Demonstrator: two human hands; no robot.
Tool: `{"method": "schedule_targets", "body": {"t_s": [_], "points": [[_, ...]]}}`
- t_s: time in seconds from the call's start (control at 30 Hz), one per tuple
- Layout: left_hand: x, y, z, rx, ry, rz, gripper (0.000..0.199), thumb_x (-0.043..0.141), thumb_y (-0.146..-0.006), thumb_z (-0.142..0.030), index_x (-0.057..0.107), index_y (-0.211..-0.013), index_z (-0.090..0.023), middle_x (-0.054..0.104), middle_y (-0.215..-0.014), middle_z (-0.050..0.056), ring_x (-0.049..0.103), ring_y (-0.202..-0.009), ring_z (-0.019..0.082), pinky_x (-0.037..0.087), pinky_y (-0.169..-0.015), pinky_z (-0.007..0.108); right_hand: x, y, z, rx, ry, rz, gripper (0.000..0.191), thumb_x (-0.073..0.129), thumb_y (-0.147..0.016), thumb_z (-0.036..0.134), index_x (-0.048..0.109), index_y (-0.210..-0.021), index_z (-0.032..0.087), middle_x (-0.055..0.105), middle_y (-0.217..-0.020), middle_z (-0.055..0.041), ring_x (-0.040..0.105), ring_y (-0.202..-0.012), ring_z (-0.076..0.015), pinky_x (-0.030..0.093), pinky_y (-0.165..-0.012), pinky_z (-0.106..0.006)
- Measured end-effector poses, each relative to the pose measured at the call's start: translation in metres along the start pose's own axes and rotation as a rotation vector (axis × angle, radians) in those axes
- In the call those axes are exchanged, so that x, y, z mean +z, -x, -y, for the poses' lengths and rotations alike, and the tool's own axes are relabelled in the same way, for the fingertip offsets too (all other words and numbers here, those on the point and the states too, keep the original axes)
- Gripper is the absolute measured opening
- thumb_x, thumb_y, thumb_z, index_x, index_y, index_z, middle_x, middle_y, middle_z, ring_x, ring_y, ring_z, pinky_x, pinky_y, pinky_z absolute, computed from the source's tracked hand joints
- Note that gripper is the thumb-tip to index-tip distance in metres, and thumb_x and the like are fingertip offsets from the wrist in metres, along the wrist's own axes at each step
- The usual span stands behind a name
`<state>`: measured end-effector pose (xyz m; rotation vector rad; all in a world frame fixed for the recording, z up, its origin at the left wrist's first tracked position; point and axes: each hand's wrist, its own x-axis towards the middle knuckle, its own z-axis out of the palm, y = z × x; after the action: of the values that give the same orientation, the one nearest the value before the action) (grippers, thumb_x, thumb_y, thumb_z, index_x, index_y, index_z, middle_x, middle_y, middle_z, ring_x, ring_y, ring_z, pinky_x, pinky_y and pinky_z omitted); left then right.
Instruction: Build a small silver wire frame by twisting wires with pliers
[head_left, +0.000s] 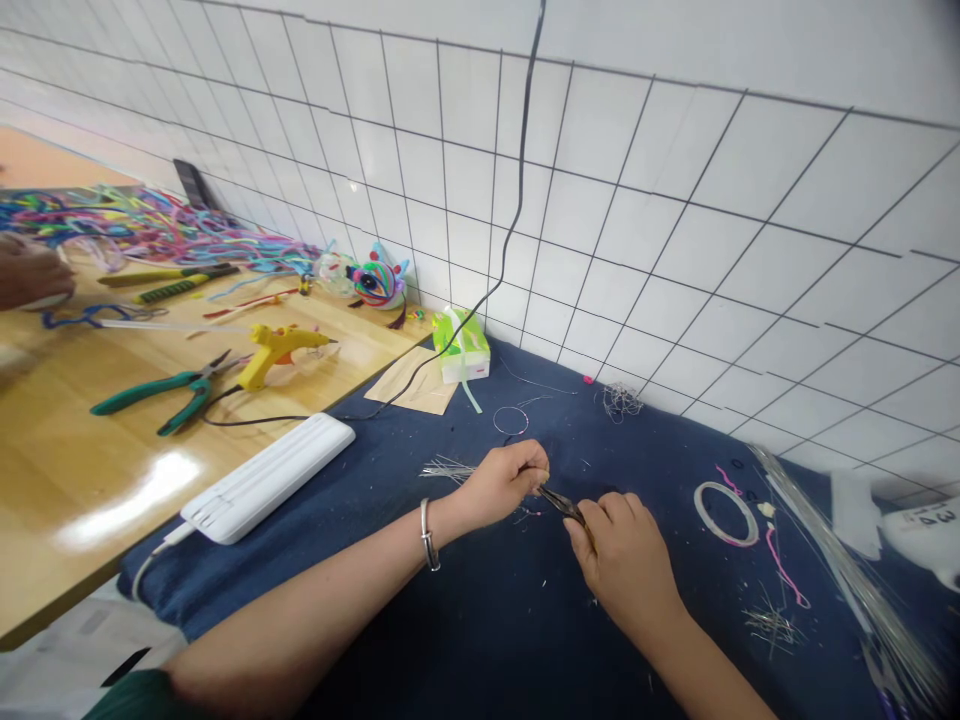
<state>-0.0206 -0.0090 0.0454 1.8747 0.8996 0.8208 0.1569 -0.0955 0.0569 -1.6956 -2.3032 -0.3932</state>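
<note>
My right hand (622, 550) is wrapped round the handles of a pair of pliers (561, 502), whose dark jaws point left. My left hand (510, 478) is closed in a pinch right at the jaw tips. Whatever sits between its fingers is too small to make out. Behind and left of that hand lies a bundle of cut wires (446, 468) on the dark blue cloth (480, 620). A thin wire ring (511, 420) rests just beyond my left hand.
Left stands a wooden table with green-handled pliers (184, 390), a yellow glue gun (277, 352), colourful pipe cleaners (172, 235) and another person's hand (30, 272). A white power bank (268, 478) and tissue pack (461, 345) lie nearer. Right are a tape roll (726, 513) and long wires (840, 570).
</note>
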Motion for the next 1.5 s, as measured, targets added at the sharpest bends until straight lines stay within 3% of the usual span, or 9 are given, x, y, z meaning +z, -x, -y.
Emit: {"method": "schedule_targets", "body": {"t_s": [0.47, 0.8, 1.33, 1.5], "points": [[-0.007, -0.003, 0.0, 0.03, -0.057, -0.009, 0.01, 0.044, -0.078, -0.015, 0.053, -0.073, -0.016, 0.056, -0.071, -0.002, 0.05, -0.066, 0.01, 0.038, -0.064, 0.022, -0.006, -0.001, 0.003, 0.021, 0.077, 0.015, 0.022, 0.043, -0.085, 0.034, 0.059, -0.086, 0.018, 0.049, -0.076, -0.0066, 0.042, -0.075, -0.019, 0.029, -0.066, -0.031], [-0.009, -0.004, 0.002, 0.025, -0.024, 0.06, 0.012, 0.041, -0.078, -0.011, 0.05, -0.074, -0.017, 0.055, -0.071, -0.002, 0.05, -0.066, 0.01, 0.039, -0.064, 0.021, -0.005, 0.0, 0.006, 0.0, 0.114, 0.01, 0.023, 0.043, -0.085, 0.034, 0.058, -0.094, 0.018, 0.05, -0.078, -0.0083, 0.042, -0.078, -0.0209, 0.028, -0.067, -0.033], [-0.013, -0.005, 0.001, 0.066, -0.035, 0.13, 0.013, 0.039, -0.078, -0.009, 0.05, -0.074, -0.016, 0.054, -0.071, -0.002, 0.048, -0.064, 0.009, 0.038, -0.062, 0.02, -0.004, 0.0, 0.004, 0.002, 0.08, 0.028, 0.023, 0.042, -0.086, 0.034, 0.059, -0.09, 0.019, 0.05, -0.075, -0.007, 0.041, -0.075, -0.0196, 0.028, -0.067, -0.032], [-0.014, -0.004, 0.001, 0.068, -0.023, 0.172, 0.012, 0.041, -0.078, -0.01, 0.051, -0.075, -0.016, 0.053, -0.069, -0.002, 0.047, -0.064, 0.009, 0.038, -0.061, 0.02, -0.004, 0.001, 0.003, 0.016, -0.01, 0.087, 0.024, 0.041, -0.086, 0.034, 0.059, -0.082, 0.019, 0.05, -0.073, -0.0064, 0.041, -0.073, -0.0182, 0.029, -0.067, -0.031]]}}
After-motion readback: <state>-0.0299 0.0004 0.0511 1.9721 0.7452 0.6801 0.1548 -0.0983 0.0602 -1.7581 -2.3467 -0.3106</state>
